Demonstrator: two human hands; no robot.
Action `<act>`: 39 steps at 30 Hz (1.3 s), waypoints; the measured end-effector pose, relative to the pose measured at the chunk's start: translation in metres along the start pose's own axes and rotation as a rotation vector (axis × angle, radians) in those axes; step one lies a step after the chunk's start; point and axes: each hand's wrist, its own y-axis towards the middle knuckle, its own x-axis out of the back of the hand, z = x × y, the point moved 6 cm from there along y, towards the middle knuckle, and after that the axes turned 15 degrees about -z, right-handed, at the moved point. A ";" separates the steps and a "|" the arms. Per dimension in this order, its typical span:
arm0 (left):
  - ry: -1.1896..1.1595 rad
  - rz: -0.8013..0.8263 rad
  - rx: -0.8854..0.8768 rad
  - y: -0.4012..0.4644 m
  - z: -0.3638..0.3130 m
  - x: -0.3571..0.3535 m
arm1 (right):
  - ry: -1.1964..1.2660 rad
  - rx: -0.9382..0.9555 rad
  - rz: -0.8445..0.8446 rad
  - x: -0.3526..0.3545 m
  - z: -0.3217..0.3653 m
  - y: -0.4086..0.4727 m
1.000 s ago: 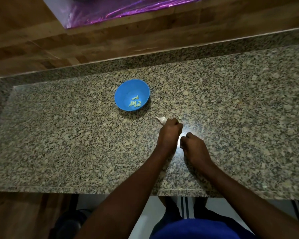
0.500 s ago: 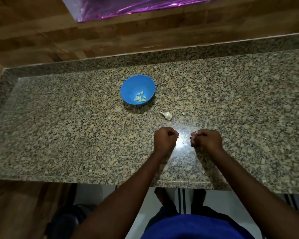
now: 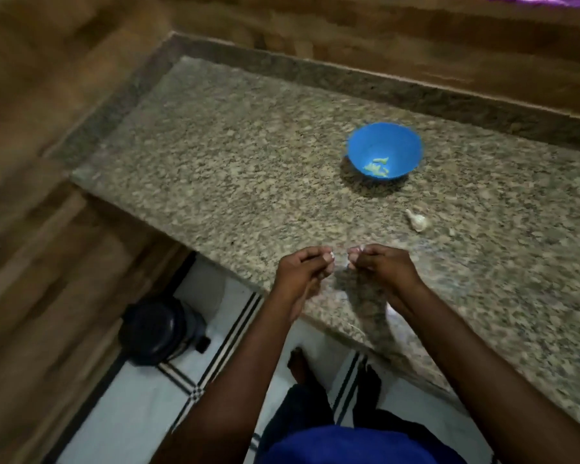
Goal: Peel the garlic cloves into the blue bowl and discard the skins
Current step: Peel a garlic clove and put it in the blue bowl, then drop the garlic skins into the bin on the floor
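1. Both hands hover over the near edge of the worktop (image 3: 248, 182). The left hand (image 3: 298, 276) has its fingers curled and seems to pinch a pale scrap, likely skin.
2. The right hand (image 3: 382, 267) mirrors it, fingertips pinched on something small and pale; clove or skin, I cannot tell through the blur.
3. The blue bowl (image 3: 384, 149) sits well back, peeled cloves (image 3: 377, 167) lying in its bottom, safely apart from the mess.
4. One unpeeled garlic piece (image 3: 417, 221) waits between bowl and hands, within easy reach.
5. A dark bin (image 3: 158, 329) stands on the floor below, probably for the skins.
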 end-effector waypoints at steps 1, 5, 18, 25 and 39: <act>-0.056 -0.036 -0.001 0.000 -0.004 0.023 | -0.014 -0.013 0.054 -0.023 -0.005 -0.008; -0.210 -0.159 -0.029 0.001 -0.014 0.114 | -0.131 -0.026 0.230 -0.113 -0.029 -0.045; -0.460 -0.476 -0.025 0.023 -0.030 0.473 | -0.401 -0.071 0.547 -0.417 -0.204 -0.183; -0.492 -0.589 0.020 0.039 -0.007 0.608 | -0.583 -0.081 0.605 -0.517 -0.280 -0.239; -0.595 -0.717 0.188 0.144 0.094 0.718 | -0.887 -0.120 0.538 -0.616 -0.454 -0.141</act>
